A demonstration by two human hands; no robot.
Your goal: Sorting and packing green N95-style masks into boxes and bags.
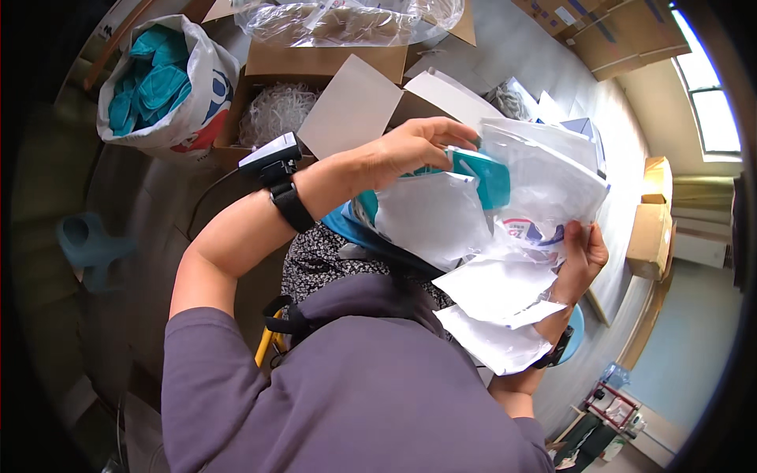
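My left hand point(418, 147) reaches across with its fingers bent and closed on a teal folded piece point(490, 177) that looks like a face mask. The piece lies at the mouth of a clear plastic bag point(544, 158) with red and blue print. My right hand point(582, 256) pinches the lower right edge of this bag between thumb and fingers. A white packet point(434, 217) leans under my left hand, with more teal beside it. Two further white packets point(498, 284) overlap along my right forearm. Below them, a blue container or cloth point(347, 225) shows partly over my lap.
A white sack point(213, 67) full of teal pieces stands at the far left. Ahead is an open cardboard box point(276, 61) with shredded filler point(276, 114). A light-blue plastic stool point(91, 240) is at left. Brown cartons point(650, 240) stand along the right wall.
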